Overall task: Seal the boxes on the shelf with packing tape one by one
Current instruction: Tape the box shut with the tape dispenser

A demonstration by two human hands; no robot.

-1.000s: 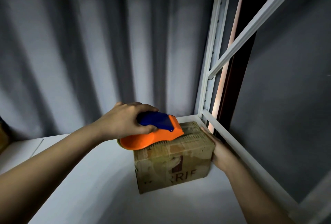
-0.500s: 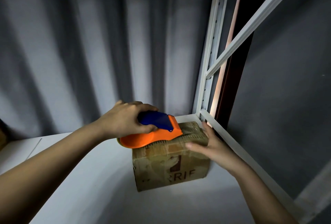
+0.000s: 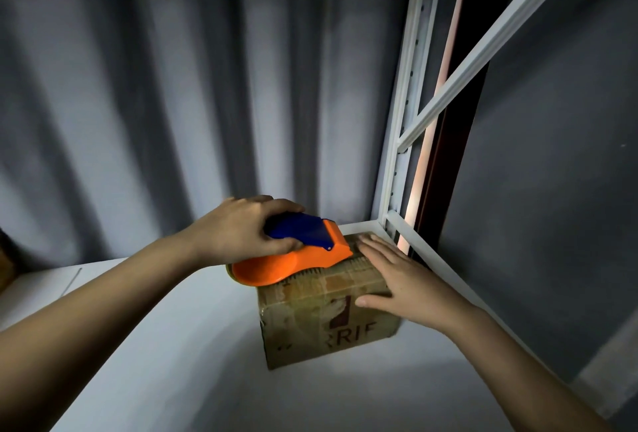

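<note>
A small brown cardboard box [image 3: 310,321] with dark lettering sits on the white shelf [image 3: 172,362], in its right rear corner. An orange and blue tape dispenser [image 3: 303,252] rests on the left part of the box top. My left hand [image 3: 241,228] grips the dispenser's blue handle from above. My right hand [image 3: 397,279] lies flat on the right part of the box top, fingers straight, thumb down over the front face.
White metal shelf uprights and a diagonal brace [image 3: 483,51] rise right behind and beside the box. A low white rail [image 3: 448,276] runs along the shelf's right edge. A ribbed grey wall [image 3: 172,86] closes the back. Another brown box edge [image 3: 5,266] shows at far left.
My right hand has moved from the box's right side up onto its top, now pressing flat. The left hand and dispenser have stayed almost where they were.
</note>
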